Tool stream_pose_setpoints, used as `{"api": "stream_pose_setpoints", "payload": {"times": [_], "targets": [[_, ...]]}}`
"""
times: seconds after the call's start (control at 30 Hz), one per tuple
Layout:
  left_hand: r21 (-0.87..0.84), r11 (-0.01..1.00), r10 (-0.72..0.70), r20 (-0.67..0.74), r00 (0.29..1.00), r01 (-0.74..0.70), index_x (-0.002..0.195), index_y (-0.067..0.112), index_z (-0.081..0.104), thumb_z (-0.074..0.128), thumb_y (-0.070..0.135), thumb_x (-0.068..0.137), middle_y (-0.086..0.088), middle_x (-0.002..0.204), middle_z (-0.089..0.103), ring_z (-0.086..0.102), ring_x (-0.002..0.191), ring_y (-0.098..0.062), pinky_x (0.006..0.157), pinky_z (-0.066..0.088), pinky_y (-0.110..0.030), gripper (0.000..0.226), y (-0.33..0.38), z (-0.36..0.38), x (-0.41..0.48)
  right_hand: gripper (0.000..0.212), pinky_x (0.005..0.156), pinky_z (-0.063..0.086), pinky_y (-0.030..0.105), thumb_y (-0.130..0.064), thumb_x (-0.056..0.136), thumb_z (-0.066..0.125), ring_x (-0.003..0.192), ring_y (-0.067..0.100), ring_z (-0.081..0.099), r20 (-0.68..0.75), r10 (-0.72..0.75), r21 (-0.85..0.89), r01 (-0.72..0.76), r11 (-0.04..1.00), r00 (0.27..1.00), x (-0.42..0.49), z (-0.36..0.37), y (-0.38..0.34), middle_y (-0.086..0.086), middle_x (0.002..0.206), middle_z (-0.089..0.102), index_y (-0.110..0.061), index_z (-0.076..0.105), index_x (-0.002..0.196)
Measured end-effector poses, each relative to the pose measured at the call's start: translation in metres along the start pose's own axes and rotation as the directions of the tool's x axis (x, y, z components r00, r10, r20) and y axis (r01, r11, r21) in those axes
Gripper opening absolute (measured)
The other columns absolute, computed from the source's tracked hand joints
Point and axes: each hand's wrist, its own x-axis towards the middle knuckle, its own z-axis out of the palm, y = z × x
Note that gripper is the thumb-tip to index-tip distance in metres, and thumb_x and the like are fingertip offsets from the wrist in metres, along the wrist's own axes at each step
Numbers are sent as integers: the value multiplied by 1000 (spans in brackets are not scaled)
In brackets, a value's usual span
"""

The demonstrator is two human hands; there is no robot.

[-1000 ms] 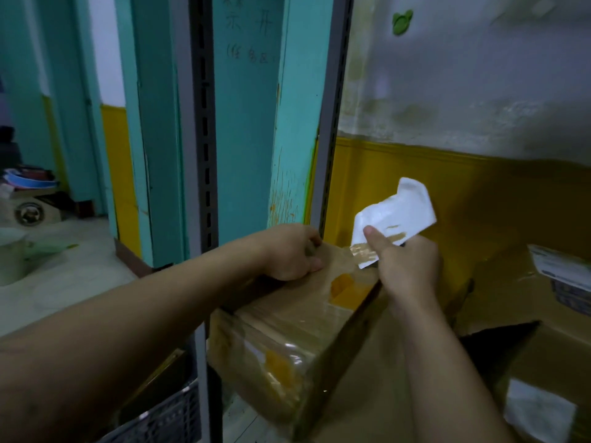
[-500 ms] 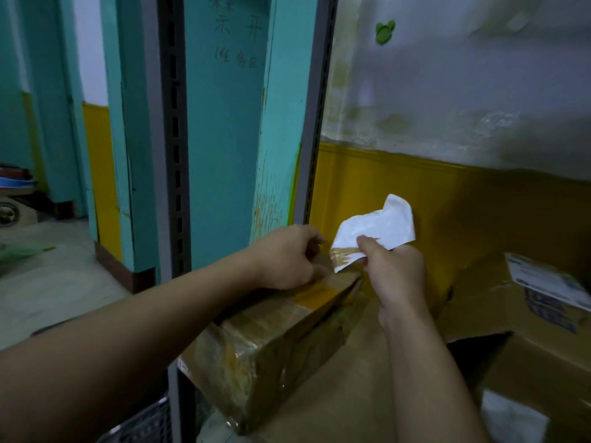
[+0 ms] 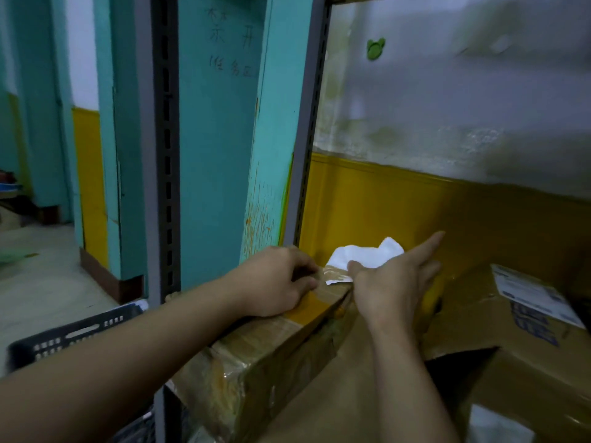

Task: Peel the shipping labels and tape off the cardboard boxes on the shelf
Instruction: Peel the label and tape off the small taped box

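1. step in hand: peeling a shipping label off one box. the white label (image 3: 364, 255) is lifted and crumpled above the far end of the taped box (image 3: 271, 372), and a tape strip (image 3: 335, 276) appears to join its lower edge to the box top.
2. the left hand (image 3: 275, 282) lies on top of that box, fingers curled over its far end, gripping it and holding it down.
3. the right hand (image 3: 393, 289) has the label pinched under its thumb, while its index finger sticks out straight toward the yellow wall and the other fingers are loosely extended.
4. the box sits tilted at the left end of the shelf (image 3: 305, 161), its near corner jutting past the grey upright, over a black crate (image 3: 73, 334) below.
5. next move, as i judge it: pull the label and tape away along the box top until the strip lets go, with the left hand bracing so the box does not slide off the edge. the thumb-only pinch looks weak, so a firmer grip may be needed first.
6. plenty is left: glossy tape wraps this box all over, and a second box (image 3: 511, 362) to the right has its own printed label (image 3: 531, 292) fully stuck on.
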Motion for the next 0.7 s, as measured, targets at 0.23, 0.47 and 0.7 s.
{"api": "stream_pose_setpoints", "payload": {"times": [0.23, 0.47, 0.7], "targets": [[124, 991, 52, 35, 998, -56, 130, 24, 59, 45, 34, 101, -1, 128, 58, 54, 117, -21, 100, 45, -38, 33, -3, 4, 6, 42, 110, 29, 46, -26, 89, 62, 135, 26, 34, 223, -187, -329, 254, 909, 957, 12, -7, -17, 2, 148, 38, -30, 56, 131], [150, 969, 161, 215, 963, -195, 140, 24, 51, 41, 34, 104, -4, 136, 54, 50, 124, -24, 104, 40, -38, 38, -22, -5, 10, 42, 106, 39, 45, -44, 88, 66, 126, 29, 50, 510, -105, -399, 343, 851, 854, 30, 3, -59, 6, 135, 58, -19, 64, 121], [109, 955, 253, 190, 949, -276, 147, 21, 45, 40, 30, 105, -3, 151, 44, 39, 137, -22, 112, 33, -34, 43, -30, -2, 7, 56, 103, 42, 36, -49, 96, 53, 128, 28, 49, 714, 171, -545, 386, 744, 679, 40, 29, -52, 12, 141, 52, -5, 58, 131]]}}
